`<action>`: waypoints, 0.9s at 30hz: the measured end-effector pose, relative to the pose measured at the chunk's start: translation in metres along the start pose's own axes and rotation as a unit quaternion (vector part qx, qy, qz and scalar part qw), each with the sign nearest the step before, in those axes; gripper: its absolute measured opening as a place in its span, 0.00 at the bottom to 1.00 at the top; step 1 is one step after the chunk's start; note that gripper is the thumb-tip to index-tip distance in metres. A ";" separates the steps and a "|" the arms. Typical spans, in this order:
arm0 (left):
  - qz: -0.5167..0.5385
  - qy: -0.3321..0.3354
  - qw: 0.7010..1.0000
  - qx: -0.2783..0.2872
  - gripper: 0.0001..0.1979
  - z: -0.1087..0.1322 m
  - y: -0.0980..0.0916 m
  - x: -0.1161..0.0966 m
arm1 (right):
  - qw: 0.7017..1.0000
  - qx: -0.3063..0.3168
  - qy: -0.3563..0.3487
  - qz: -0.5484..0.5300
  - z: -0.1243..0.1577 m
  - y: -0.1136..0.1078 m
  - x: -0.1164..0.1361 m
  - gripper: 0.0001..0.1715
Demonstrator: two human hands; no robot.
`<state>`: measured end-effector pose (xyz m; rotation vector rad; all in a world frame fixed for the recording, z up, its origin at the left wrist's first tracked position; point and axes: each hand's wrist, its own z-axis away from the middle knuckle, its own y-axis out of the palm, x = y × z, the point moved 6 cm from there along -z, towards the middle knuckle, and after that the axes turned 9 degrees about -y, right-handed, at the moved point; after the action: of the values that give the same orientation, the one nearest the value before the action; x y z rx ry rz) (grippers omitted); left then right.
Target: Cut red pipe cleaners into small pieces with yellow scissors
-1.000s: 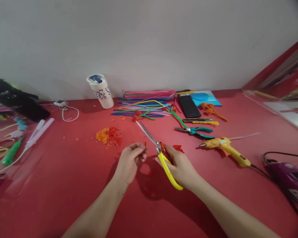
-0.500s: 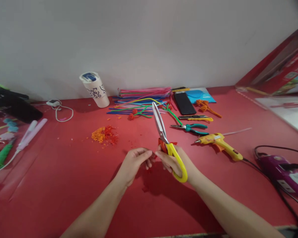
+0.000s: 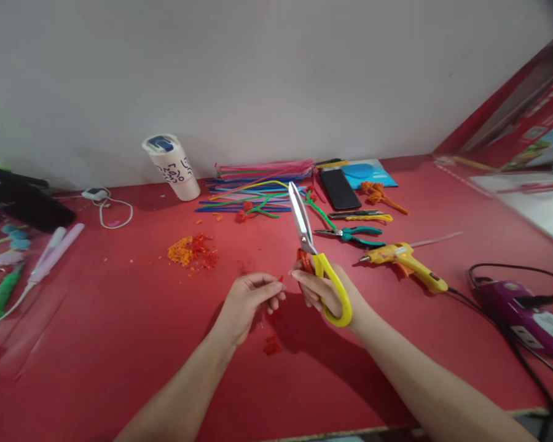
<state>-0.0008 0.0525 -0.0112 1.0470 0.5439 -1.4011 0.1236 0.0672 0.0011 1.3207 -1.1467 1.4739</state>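
My left hand (image 3: 255, 298) pinches a small red piece (image 3: 281, 279) between thumb and fingertips. To its right, my right hand (image 3: 320, 288) is closed round the yellow-handled scissors (image 3: 304, 224), whose blades are together and point up and away. A red fuzzy piece (image 3: 305, 261) also shows at the right hand, beside the scissors' pivot; how it is held is partly hidden. Red scraps (image 3: 271, 347) lie on the table below the hands. Beyond the left hand is a pile of orange (image 3: 180, 252) and red (image 3: 204, 250) clippings.
Pipe cleaners (image 3: 258, 190) lie by the wall, with a tumbler (image 3: 172, 169) to their left. On the right are a phone (image 3: 340, 189), pliers (image 3: 350, 234), a yellow glue gun (image 3: 408, 265) and a purple power strip (image 3: 518, 313) with cables. A pink straightener (image 3: 55, 255) lies at left.
My right hand, with the scissors, has moved slightly away from my left hand, widening the gap. A red piece now shows at my left fingertips. The view has shifted slightly.
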 end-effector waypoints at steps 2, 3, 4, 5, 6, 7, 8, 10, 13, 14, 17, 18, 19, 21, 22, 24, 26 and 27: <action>-0.008 0.006 1.000 0.000 0.06 0.000 0.000 -0.001 | 1.000 0.003 0.005 -0.018 0.000 0.001 0.001 0.13; -0.016 0.008 1.000 0.000 0.06 0.000 0.001 -0.001 | 1.000 0.007 0.006 -0.021 0.001 0.001 0.002 0.13; -0.026 0.012 1.000 0.000 0.06 0.000 0.001 -0.001 | 1.000 0.010 0.007 -0.018 0.001 0.002 0.002 0.13; -0.037 0.015 0.999 -0.002 0.06 0.001 0.002 -0.002 | 1.000 0.013 0.008 -0.014 0.002 0.003 0.002 0.13; -0.048 0.017 0.999 -0.004 0.06 0.001 0.002 -0.002 | 1.000 0.016 0.010 -0.008 0.002 0.004 0.002 0.13; -0.058 0.019 0.998 -0.007 0.06 0.001 0.003 -0.002 | 1.000 0.018 0.011 -0.003 0.003 0.005 0.003 0.12; -0.068 0.021 0.997 -0.009 0.06 0.001 0.003 -0.002 | 1.000 0.021 0.011 0.001 0.003 0.006 0.003 0.12; -0.084 0.025 0.996 -0.012 0.06 0.001 0.003 -0.002 | 1.000 0.025 0.013 0.010 0.004 0.005 0.003 0.11; -0.117 0.034 0.992 -0.020 0.06 0.001 0.001 -0.002 | 0.999 -0.007 0.027 0.039 0.001 -0.007 0.000 0.10; -0.135 0.038 0.990 -0.029 0.07 0.000 -0.001 -0.002 | 0.998 -0.028 0.033 0.055 0.000 -0.015 -0.002 0.09; -0.214 0.074 0.971 -0.071 0.12 -0.001 -0.009 -0.008 | 0.985 -0.061 0.048 0.156 -0.007 -0.040 -0.006 0.09; -0.243 0.096 0.961 -0.086 0.14 -0.001 -0.012 -0.010 | 0.971 -0.054 0.055 0.228 -0.009 -0.048 -0.008 0.09; -0.271 0.121 0.950 -0.100 0.16 -0.002 -0.014 -0.013 | 0.945 -0.038 0.065 0.318 -0.012 -0.054 -0.009 0.09; -0.327 0.163 0.922 -0.125 0.17 -0.003 -0.018 -0.016 | 0.922 -0.037 0.072 0.380 -0.016 -0.063 -0.009 0.08; -0.354 0.172 0.909 -0.133 0.15 -0.005 -0.020 -0.016 | 0.913 -0.034 0.073 0.401 -0.017 -0.066 -0.010 0.09; -0.394 0.177 0.890 -0.148 0.07 -0.007 -0.023 -0.016 | 0.901 -0.027 0.071 0.427 -0.019 -0.066 -0.011 0.11; -0.414 0.176 0.879 -0.159 0.04 -0.008 -0.025 -0.017 | 0.890 -0.019 0.067 0.450 -0.019 -0.065 -0.012 0.10; -0.422 0.175 0.875 -0.158 0.07 -0.007 -0.025 -0.018 | 0.886 -0.016 0.065 0.459 -0.018 -0.064 -0.014 0.10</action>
<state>-0.0257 0.0716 -0.0058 0.8122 1.5861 -1.7756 0.1829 0.1005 -0.0066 0.6101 -1.8191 2.1331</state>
